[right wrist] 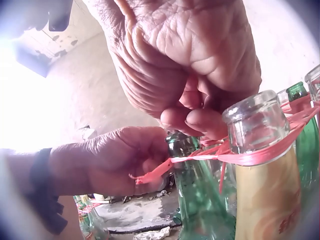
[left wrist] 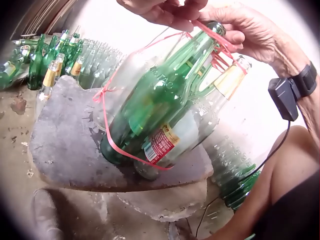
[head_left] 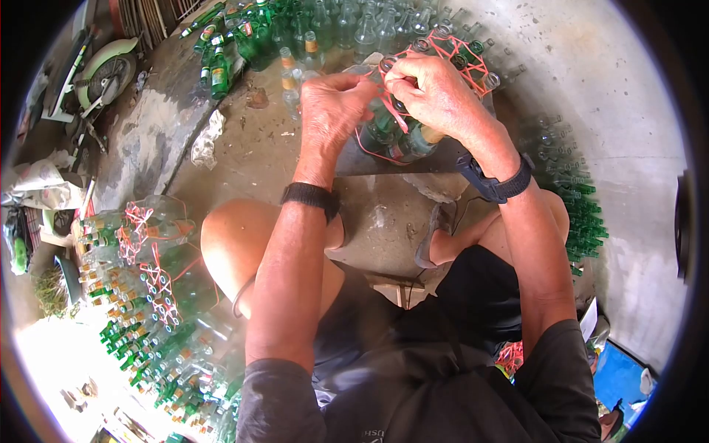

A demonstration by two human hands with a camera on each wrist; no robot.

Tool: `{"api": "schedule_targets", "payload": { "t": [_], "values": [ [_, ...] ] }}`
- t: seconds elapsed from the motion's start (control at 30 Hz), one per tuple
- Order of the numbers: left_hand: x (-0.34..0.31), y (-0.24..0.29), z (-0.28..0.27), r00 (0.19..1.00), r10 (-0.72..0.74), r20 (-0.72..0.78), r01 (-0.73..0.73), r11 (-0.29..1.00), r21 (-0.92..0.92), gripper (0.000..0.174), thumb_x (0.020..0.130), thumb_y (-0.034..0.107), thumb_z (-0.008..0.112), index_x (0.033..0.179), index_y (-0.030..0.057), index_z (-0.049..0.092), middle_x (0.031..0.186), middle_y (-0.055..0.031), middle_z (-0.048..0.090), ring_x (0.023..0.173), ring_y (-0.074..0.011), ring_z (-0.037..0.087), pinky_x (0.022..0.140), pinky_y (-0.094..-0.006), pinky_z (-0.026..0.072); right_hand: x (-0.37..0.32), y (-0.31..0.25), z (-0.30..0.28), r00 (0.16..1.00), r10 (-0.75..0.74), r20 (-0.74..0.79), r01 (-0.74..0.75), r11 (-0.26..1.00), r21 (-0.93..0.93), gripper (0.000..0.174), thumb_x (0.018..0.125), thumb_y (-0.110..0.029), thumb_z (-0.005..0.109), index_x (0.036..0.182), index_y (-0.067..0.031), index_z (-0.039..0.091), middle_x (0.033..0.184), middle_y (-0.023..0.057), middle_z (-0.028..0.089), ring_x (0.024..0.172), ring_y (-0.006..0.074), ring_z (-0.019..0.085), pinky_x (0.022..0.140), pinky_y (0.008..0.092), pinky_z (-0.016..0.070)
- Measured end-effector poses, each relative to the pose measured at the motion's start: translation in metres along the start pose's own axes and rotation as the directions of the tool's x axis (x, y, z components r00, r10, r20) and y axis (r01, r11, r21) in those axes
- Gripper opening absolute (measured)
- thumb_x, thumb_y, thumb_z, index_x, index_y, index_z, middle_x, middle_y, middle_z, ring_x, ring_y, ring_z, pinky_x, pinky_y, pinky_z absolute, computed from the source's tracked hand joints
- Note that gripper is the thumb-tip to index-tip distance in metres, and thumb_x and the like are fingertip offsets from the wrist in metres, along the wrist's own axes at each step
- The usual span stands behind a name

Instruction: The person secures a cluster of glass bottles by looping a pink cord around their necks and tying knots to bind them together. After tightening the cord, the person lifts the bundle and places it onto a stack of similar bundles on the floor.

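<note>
A bundle of green and clear glass bottles stands on a grey stone slab [left wrist: 62, 145], with red plastic twine [right wrist: 262, 157] running round the necks and a loop round the lower bodies. My left hand [head_left: 331, 111] pinches the twine beside the neck of a green bottle [left wrist: 152, 97]. Across from it, my right hand [head_left: 439, 92] holds the twine between curled fingers over the same neck; its fingertips are partly hidden. Next to that neck is a clear bottle [right wrist: 267, 195] with a yellow neck label. A loose twine end [right wrist: 155, 175] sticks out below my left hand.
Several rows of clear bottles [head_left: 365, 33] and green bottles [head_left: 219, 72] stand behind the slab. More bottles line the wall [head_left: 628, 148] on the right. At the left stand further bottles [head_left: 148, 295], some tied with red twine. A motorbike wheel [head_left: 111, 74] is at the far left.
</note>
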State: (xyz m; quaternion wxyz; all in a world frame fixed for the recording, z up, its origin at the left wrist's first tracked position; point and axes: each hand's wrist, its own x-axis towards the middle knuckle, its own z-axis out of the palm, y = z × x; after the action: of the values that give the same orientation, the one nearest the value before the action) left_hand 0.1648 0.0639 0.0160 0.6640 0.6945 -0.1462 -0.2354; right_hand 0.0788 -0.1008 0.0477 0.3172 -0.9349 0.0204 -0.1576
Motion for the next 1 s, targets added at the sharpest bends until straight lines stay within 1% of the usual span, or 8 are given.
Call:
{"api": "schedule_targets", "payload": {
  "t": [0.2, 0.33, 0.4, 0.53, 0.7, 0.83, 0.9, 1.0],
  "values": [
    [0.004, -0.012, -0.002, 0.999, -0.036, -0.034, 0.036, 0.999, -0.005, 0.022, 0.085, 0.012, 0.076, 0.097, -0.0061, 0.081, 0.078, -0.0059, 0.073, 0.064, -0.0093, 0.065, 0.063, -0.0267, 0.0632, -0.002, -0.001, 0.001, 0.999, 0.047, -0.018, -0.046, 0.997, 0.056, 0.011, 0.091, -0.005, 0.064, 0.085, 0.0032, 0.066, 0.081, 0.0238, 0.064, 0.075, 0.0406, 0.065, 0.068, 0.0445, 0.0512],
    [0.004, -0.013, -0.003, 0.997, -0.059, -0.041, 0.058, 0.998, -0.029, 0.022, 0.085, 0.012, 0.076, 0.096, -0.0065, 0.081, 0.079, -0.0057, 0.073, 0.066, -0.0096, 0.066, 0.063, -0.0274, 0.0633, -0.004, -0.004, -0.004, 0.995, 0.097, 0.017, -0.097, 0.995, 0.014, 0.016, 0.095, -0.009, 0.062, 0.086, 0.0041, 0.067, 0.082, 0.0249, 0.065, 0.074, 0.0402, 0.065, 0.068, 0.0453, 0.0509],
    [0.005, -0.016, -0.005, 0.997, -0.061, -0.041, 0.059, 0.997, -0.042, 0.022, 0.085, 0.011, 0.076, 0.096, -0.0066, 0.081, 0.079, -0.0058, 0.073, 0.067, -0.0099, 0.067, 0.063, -0.0277, 0.0636, -0.004, -0.002, -0.006, 0.976, 0.176, 0.127, -0.171, 0.984, -0.053, 0.020, 0.102, -0.013, 0.061, 0.100, 0.0042, 0.072, 0.083, 0.0087, 0.068, 0.072, 0.0140, 0.060, 0.068, 0.0342, 0.0495],
    [0.006, -0.021, -0.006, 0.996, -0.068, -0.049, 0.065, 0.995, -0.069, 0.022, 0.085, 0.010, 0.076, 0.097, -0.0074, 0.080, 0.083, -0.0062, 0.073, 0.071, -0.0118, 0.068, 0.065, -0.0286, 0.0649, -0.006, -0.002, -0.006, 0.986, 0.132, 0.101, -0.128, 0.991, -0.040, 0.022, 0.104, -0.014, 0.059, 0.101, 0.0037, 0.072, 0.083, 0.0087, 0.068, 0.070, 0.0148, 0.061, 0.067, 0.0339, 0.0497],
    [0.005, -0.025, -0.008, 0.995, -0.083, -0.056, 0.078, 0.994, -0.081, 0.022, 0.085, 0.010, 0.076, 0.097, -0.0082, 0.080, 0.085, -0.0072, 0.073, 0.075, -0.0128, 0.069, 0.067, -0.0300, 0.0659, -0.008, -0.008, -0.010, 0.966, 0.218, 0.136, -0.230, 0.970, 0.080, 0.021, 0.104, -0.014, 0.059, 0.105, 0.0031, 0.072, 0.091, 0.0091, 0.068, 0.073, 0.0151, 0.062, 0.067, 0.0338, 0.0514],
    [0.002, -0.023, -0.008, 0.993, -0.105, -0.057, 0.102, 0.993, -0.066, 0.023, 0.085, 0.010, 0.076, 0.098, -0.0090, 0.079, 0.085, -0.0076, 0.073, 0.075, -0.0135, 0.069, 0.069, -0.0314, 0.0660, -0.008, -0.011, -0.013, 0.975, 0.171, 0.140, -0.186, 0.977, 0.103, 0.022, 0.105, -0.015, 0.060, 0.106, 0.0030, 0.073, 0.089, 0.0074, 0.067, 0.074, 0.0138, 0.062, 0.068, 0.0343, 0.0520],
    [0.001, -0.023, -0.008, 0.992, -0.112, -0.058, 0.107, 0.991, -0.076, 0.023, 0.085, 0.010, 0.076, 0.098, -0.0094, 0.079, 0.085, -0.0075, 0.073, 0.075, -0.0138, 0.069, 0.069, -0.0317, 0.0660, -0.007, -0.016, -0.013, 0.996, 0.043, 0.081, -0.047, 0.998, 0.048, 0.020, 0.098, -0.014, 0.062, 0.093, 0.0022, 0.072, 0.083, 0.0218, 0.071, 0.075, 0.0356, 0.069, 0.072, 0.0444, 0.0545],
    [0.001, -0.025, -0.008, 0.992, -0.115, -0.050, 0.112, 0.991, -0.069, 0.025, 0.085, 0.010, 0.077, 0.098, -0.0103, 0.079, 0.085, -0.0076, 0.072, 0.075, -0.0138, 0.069, 0.069, -0.0318, 0.0658, -0.009, -0.021, -0.009, 0.992, 0.091, 0.088, -0.099, 0.991, 0.090, 0.020, 0.096, -0.017, 0.067, 0.088, 0.0018, 0.070, 0.079, 0.0203, 0.068, 0.071, 0.0362, 0.066, 0.070, 0.0454, 0.0538]
  ]
}}
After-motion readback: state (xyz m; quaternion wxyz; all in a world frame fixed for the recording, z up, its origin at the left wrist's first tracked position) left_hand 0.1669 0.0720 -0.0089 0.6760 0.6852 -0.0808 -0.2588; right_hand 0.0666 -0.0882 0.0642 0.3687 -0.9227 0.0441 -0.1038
